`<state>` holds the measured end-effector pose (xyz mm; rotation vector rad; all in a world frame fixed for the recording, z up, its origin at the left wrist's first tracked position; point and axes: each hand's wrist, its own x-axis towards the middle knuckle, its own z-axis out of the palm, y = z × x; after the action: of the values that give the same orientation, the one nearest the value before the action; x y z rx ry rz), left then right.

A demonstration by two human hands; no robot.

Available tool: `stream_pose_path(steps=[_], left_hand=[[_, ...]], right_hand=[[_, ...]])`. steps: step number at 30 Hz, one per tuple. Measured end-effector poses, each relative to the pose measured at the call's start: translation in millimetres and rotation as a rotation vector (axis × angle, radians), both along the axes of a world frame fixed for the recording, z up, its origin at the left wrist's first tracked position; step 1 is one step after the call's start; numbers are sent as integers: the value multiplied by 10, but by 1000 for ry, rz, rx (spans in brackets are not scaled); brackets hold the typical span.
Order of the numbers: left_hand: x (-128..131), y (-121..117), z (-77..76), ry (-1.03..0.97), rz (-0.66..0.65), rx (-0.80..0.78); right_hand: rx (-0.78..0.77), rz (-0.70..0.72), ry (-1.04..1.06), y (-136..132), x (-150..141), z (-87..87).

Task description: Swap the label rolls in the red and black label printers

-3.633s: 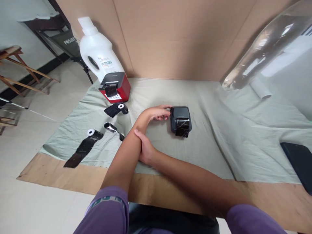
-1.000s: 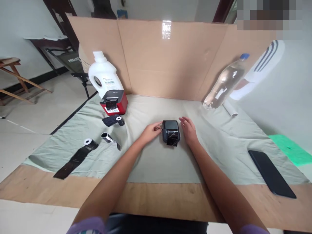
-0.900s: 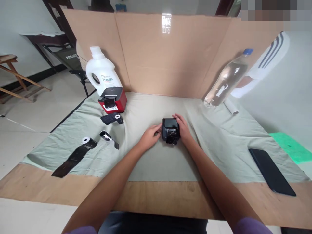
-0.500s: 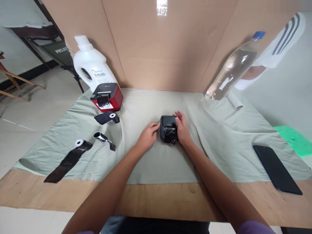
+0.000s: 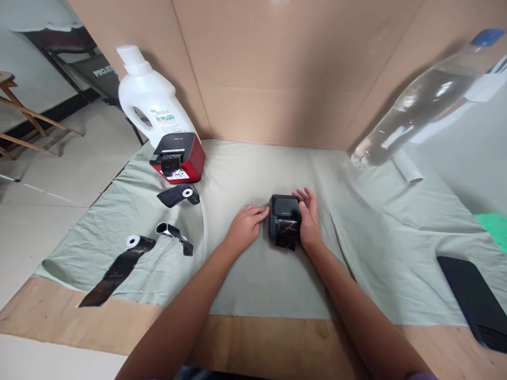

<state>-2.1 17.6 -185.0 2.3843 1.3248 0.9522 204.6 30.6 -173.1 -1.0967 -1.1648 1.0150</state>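
A small black printer [image 5: 285, 207] stands on the green cloth, a glossy black paper strip [image 5: 287, 230] hanging from its front. My right hand [image 5: 310, 219] wraps its right side, with the thumb near the top edge and the fingers behind. The index fingertip of my left hand [image 5: 246, 226] touches the printer's left side. Its other fingers are curled, with nothing seen in them. To the left sits a red and black printer [image 5: 194, 161], also with a black strip out front. Nearer me lie several partly unrolled black paper rolls [image 5: 133, 241].
A white detergent bottle [image 5: 152, 100] stands behind the red printer. At the right back a large clear bottle [image 5: 415, 105] leans, beside a white tube [image 5: 407, 168]. A black phone [image 5: 473, 295] lies at the right edge. Cardboard [image 5: 273, 79] walls the back. Another person's sleeve [image 5: 489, 87] shows behind the bottle.
The view has tilted down and come closer, so things appear larger and shifted. Both hands keep their places at the black printer, with no clear movement of it on the cloth.
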Motion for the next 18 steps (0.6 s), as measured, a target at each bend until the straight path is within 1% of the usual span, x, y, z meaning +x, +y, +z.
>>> stream_pose_path(steps=[4,11,18], left_hand=[[-6,-48,17,22,-10,7],[-14,-104,63,96,11,-71],[-13,-136,99,101,19,-149]], right_hand=[[-2,6,27,-13,8,3],[-16,-10,-9,-10,2,35],[-13,-9,-63,1,13,51]])
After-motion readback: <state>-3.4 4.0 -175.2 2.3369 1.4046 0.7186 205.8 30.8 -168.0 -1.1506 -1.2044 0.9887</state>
